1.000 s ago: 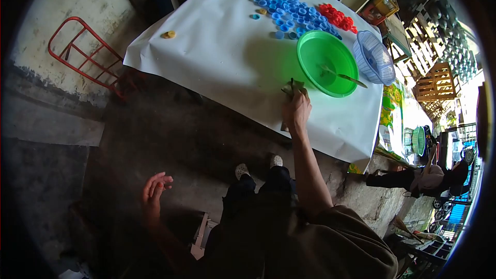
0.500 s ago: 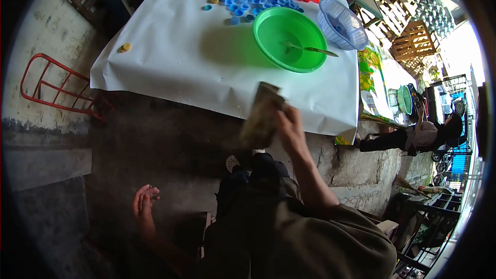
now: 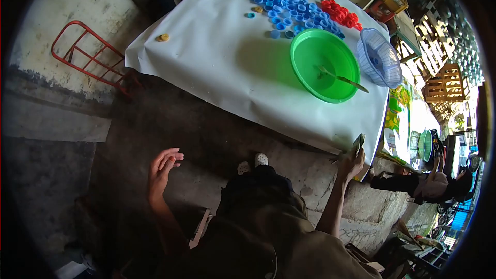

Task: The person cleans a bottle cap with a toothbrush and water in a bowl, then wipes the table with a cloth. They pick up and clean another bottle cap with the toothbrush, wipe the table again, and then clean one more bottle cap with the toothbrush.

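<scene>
My right hand [image 3: 352,163] is at the near right corner of the white-covered table [image 3: 217,67]. Its fingers are closed on a flat greyish-green rag-like piece [image 3: 359,140], seen almost edge-on. My left hand [image 3: 164,165] hangs over the dark floor to the left, fingers stretched out and holding nothing. A green basin [image 3: 330,54] stands on the table above my right hand, with a knife-like utensil [image 3: 351,82] leaning over its rim. Beside it is a pale blue plastic basket [image 3: 385,54].
Many blue bottle caps [image 3: 289,8] and a pile of red caps [image 3: 341,14] lie at the table's far side. A yellowish cap [image 3: 164,37] is near the left corner. A red metal frame [image 3: 85,54] leans by the wall. A person [image 3: 431,185] is at the right.
My right hand has swung to the right with the flat piece, from the table's front edge to its corner. My left hand has risen slightly. The view has shifted, with the table lower and further right.
</scene>
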Demonstrator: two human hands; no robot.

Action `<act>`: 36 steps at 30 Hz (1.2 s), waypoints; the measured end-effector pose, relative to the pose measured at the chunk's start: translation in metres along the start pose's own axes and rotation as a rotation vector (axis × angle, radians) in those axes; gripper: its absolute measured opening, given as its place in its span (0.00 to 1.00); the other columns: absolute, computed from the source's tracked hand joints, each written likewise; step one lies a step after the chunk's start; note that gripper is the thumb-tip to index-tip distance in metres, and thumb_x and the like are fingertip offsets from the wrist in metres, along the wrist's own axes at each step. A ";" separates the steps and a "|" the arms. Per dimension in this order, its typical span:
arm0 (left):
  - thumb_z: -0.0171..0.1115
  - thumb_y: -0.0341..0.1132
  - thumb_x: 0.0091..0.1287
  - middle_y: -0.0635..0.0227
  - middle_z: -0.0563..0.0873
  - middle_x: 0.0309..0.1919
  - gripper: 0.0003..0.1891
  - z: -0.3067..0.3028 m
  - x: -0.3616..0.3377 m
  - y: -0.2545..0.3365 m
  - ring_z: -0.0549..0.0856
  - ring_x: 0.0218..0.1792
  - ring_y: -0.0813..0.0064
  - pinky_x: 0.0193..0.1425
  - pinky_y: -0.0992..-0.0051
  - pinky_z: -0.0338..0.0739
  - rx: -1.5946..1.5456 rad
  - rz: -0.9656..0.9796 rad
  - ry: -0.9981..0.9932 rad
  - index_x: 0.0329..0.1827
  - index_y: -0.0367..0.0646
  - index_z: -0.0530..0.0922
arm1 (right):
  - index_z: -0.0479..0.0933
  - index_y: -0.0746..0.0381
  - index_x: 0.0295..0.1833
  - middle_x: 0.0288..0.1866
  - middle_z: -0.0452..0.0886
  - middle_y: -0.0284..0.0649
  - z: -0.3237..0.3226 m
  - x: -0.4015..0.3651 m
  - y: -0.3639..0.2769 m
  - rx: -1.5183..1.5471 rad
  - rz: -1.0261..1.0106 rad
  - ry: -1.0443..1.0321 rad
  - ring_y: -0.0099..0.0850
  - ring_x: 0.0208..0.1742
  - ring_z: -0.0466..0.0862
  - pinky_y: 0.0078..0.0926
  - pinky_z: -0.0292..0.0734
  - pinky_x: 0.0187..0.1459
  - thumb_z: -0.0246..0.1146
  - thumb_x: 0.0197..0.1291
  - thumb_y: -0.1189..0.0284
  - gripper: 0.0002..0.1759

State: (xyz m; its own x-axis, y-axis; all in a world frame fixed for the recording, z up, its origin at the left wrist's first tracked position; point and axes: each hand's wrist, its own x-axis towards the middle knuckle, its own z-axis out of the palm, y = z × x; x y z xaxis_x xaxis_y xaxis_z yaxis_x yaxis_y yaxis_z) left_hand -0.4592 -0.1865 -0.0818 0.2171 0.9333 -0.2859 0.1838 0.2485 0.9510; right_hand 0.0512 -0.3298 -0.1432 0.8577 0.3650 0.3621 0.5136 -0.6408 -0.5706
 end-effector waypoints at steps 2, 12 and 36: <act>0.57 0.38 0.77 0.59 0.88 0.45 0.16 0.006 0.002 0.003 0.86 0.49 0.72 0.53 0.73 0.79 -0.010 -0.020 0.022 0.59 0.35 0.79 | 0.79 0.68 0.50 0.36 0.84 0.48 0.003 -0.005 -0.021 0.202 0.034 -0.116 0.41 0.35 0.85 0.38 0.77 0.38 0.59 0.70 0.71 0.12; 0.58 0.36 0.76 0.61 0.87 0.47 0.16 0.001 0.040 0.027 0.85 0.51 0.72 0.54 0.73 0.79 0.070 0.046 0.062 0.61 0.37 0.78 | 0.81 0.68 0.46 0.40 0.83 0.54 0.103 -0.077 -0.231 0.527 -0.315 -0.670 0.55 0.37 0.84 0.45 0.78 0.38 0.61 0.67 0.71 0.11; 0.66 0.36 0.70 0.67 0.81 0.58 0.20 -0.080 0.258 -0.042 0.80 0.58 0.71 0.58 0.63 0.76 -0.794 -0.411 -0.246 0.64 0.47 0.74 | 0.79 0.54 0.55 0.54 0.83 0.44 0.239 -0.015 -0.351 0.148 -0.774 -0.572 0.51 0.41 0.86 0.48 0.85 0.39 0.59 0.50 0.82 0.24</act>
State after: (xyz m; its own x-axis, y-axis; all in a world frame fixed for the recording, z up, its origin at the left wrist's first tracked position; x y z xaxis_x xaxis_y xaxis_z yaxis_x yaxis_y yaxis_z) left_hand -0.4876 0.0645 -0.1857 0.4943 0.6736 -0.5494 -0.3991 0.7374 0.5450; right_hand -0.1366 0.0511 -0.1246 0.1435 0.9475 0.2859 0.9046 -0.0084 -0.4262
